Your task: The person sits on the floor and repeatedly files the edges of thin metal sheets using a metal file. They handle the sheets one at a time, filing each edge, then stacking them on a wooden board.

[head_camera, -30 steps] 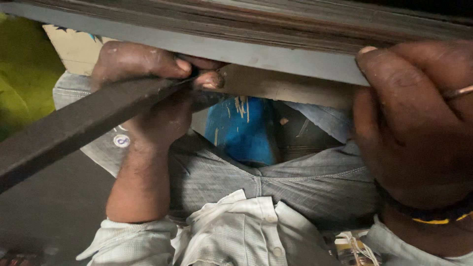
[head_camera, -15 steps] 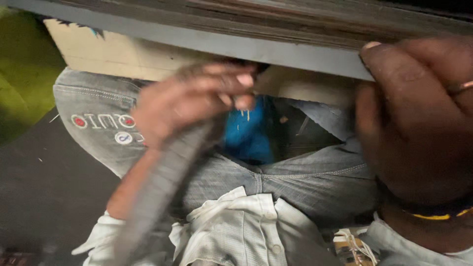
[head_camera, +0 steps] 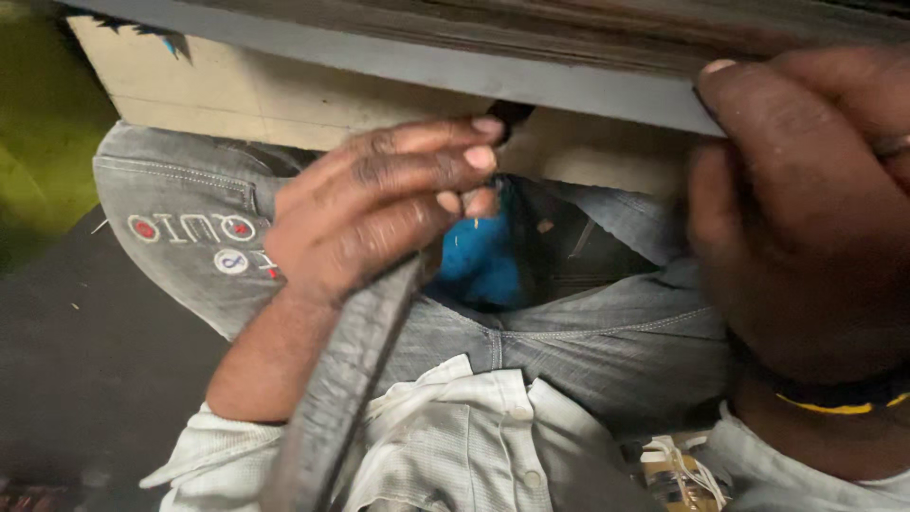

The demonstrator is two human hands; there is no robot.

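Observation:
My left hand (head_camera: 379,213) grips a long, flat, dark metal bar (head_camera: 346,389) that runs from my fingers down toward the bottom of the view, across my forearm. Its upper tip (head_camera: 510,114) pokes up just under a grey metal strip (head_camera: 427,66). My right hand (head_camera: 806,209) is closed over the right end of that grey strip, thumb on its lower edge. The strip spans the top of the view, with darker layered strips behind it.
A pale wooden board (head_camera: 237,90) sits under the strip. Below are my grey jeans (head_camera: 588,351), a blue object (head_camera: 483,265) between my knees, my pale shirt (head_camera: 455,446), and dark floor (head_camera: 85,360) with a green patch (head_camera: 43,152) at left.
My left hand has swung the dark bar from lying nearly level along the strip's underside to pointing steeply down. The hand moved right and lower; my right hand stayed put.

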